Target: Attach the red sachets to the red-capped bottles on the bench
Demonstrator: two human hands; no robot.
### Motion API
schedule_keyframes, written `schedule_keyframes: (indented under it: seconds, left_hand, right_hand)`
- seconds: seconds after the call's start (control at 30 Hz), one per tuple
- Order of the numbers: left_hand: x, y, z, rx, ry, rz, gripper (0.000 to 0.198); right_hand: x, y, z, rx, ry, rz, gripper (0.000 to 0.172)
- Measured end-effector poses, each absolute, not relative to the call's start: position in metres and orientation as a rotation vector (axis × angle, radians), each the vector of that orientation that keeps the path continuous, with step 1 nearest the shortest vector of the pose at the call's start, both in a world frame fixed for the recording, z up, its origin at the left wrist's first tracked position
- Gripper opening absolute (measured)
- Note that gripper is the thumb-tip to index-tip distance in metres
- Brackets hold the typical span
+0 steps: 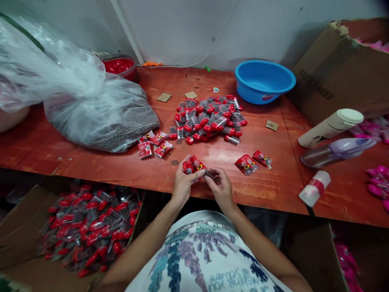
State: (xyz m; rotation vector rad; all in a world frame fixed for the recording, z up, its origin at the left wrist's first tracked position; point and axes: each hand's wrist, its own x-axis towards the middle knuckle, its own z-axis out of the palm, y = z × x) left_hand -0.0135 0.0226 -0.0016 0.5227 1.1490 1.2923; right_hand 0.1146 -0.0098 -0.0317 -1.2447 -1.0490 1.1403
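Near the table's front edge, my left hand (183,182) is closed on a small red printed packet (198,163), thumb lying across it. My right hand (222,187) meets it from the right, its fingers pinched round a small dark piece at the packet's end; whether that piece belongs to the packet I cannot tell. Several similar red packets (146,150) lie to the left, and two more, including a flat one (246,164), rest to the right. Beyond my hands is a heap of clear little bottles with red caps and dark contents (209,119).
A bulging clear bag of dark beads (106,117) stands left, a red tub (121,67) behind it. A blue basin (264,81), white flask (331,126), purple-lidded bottle (337,152) and cardboard box (343,73) are right. Below the edge, another box holds capped bottles (94,223).
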Motion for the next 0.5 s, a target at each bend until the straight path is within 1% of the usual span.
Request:
schedule_keyframes:
  seconds: [0.07,0.2,0.27,0.37,0.43,0.5]
  left_hand:
    - [-0.012,0.021,-0.005,0.528,1.135,1.279,0.075]
    - [-0.012,0.018,-0.008,0.532,1.065,1.170,0.056]
    - [-0.014,0.019,-0.006,0.521,1.040,1.149,0.051]
    - [-0.017,0.020,0.000,0.478,1.034,1.184,0.061]
    - [-0.018,0.020,0.003,0.446,1.061,1.190,0.068]
    - [-0.015,0.019,0.002,0.430,1.085,1.165,0.068]
  right_hand:
    - [0.114,-0.010,-0.031,-1.255,-1.063,1.126,0.030]
    - [0.115,-0.002,-0.029,-1.152,-0.853,1.370,0.042]
    - [0.120,0.001,-0.030,-1.164,-0.855,1.388,0.043]
    - [0.131,-0.001,-0.031,-1.196,-1.012,1.355,0.037]
    - [0.138,-0.003,-0.032,-1.149,-1.131,1.368,0.040]
    - [0.140,-0.005,-0.032,-1.109,-1.198,1.372,0.044]
